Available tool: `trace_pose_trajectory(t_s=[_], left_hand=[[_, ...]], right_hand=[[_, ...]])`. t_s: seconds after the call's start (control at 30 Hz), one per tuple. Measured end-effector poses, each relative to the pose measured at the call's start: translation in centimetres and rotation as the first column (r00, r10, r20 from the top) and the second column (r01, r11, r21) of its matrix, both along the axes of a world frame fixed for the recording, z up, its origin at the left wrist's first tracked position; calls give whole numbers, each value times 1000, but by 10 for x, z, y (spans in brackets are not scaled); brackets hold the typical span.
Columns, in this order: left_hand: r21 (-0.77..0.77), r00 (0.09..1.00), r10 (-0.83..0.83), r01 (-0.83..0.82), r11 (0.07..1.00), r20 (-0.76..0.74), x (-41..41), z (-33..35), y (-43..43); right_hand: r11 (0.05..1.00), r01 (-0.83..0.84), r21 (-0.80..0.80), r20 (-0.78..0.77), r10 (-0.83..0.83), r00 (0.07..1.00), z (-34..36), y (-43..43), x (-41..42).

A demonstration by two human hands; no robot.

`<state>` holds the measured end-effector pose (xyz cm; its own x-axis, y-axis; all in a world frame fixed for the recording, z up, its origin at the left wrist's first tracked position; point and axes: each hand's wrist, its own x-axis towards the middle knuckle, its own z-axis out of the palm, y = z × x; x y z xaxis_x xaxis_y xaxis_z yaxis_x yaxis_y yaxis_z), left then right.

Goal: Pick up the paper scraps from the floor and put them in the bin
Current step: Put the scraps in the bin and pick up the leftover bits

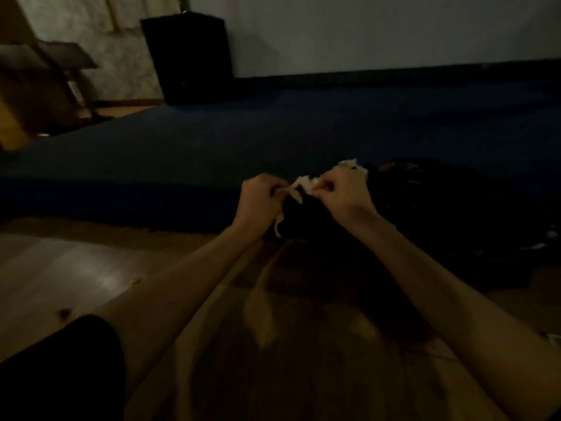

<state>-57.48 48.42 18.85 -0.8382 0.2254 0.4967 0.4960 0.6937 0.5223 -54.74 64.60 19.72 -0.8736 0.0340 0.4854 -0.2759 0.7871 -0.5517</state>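
The room is dim. My left hand (259, 202) and my right hand (343, 192) are held close together above the floor, both closed on white paper scraps (303, 182). A strip of paper hangs from under my left hand, and more white paper pokes out above my right hand. Right behind and below the hands lies a dark, shiny bin bag (455, 214) on the floor; whether its mouth is open I cannot tell. A tall black bin (189, 56) stands far off against the back wall.
A dark blue carpet (273, 141) covers the middle of the room, with a wooden floor (76, 275) in front. A chair or low table (45, 74) stands at the far left. A white wall runs along the back.
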Motion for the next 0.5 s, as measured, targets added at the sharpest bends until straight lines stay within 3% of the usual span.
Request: trace_pose_trajectory(t_s=[0.13,0.23,0.37,0.43,0.5], left_hand=[[13,981,-184,185,983,-52,-4,42,96],[-94,962,-271,272,958,29,2,44,157],[-384,877,-347,462,800,333,-1,26,199],[-454,859,-361,501,737,362,-5,23,200],[-488,878,-361,476,732,315,-11,34,188]], right_hand=[[980,199,28,75,-201,977,20,97,11],[966,249,66,211,-257,943,7,146,24],[968,175,181,475,-242,846,-12,176,35],[973,114,201,510,-203,836,-12,179,34],[974,68,215,472,-165,866,-3,171,31]])
